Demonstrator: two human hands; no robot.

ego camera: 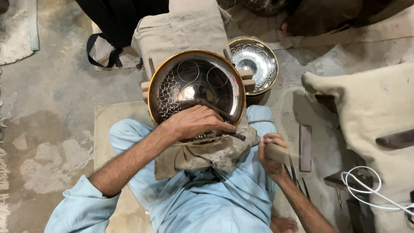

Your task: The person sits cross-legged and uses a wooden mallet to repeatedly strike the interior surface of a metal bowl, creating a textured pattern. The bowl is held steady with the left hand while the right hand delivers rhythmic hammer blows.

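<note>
Left hand (196,122) closed around a thin dark metal chisel (215,111) pressed inside a round gold-rimmed engraved metal bowl (194,77), right hand (271,151) gripping a blurred wooden mallet handle (282,153), second smaller engraved bowl (254,64) just behind

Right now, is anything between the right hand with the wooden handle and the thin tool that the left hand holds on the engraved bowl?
Nothing visible. The right hand grips a blurred wooden handle beside the bowl. The left hand presses a thin dark tool on the bowl's inside; only open air and cloth padding lie between.
</note>
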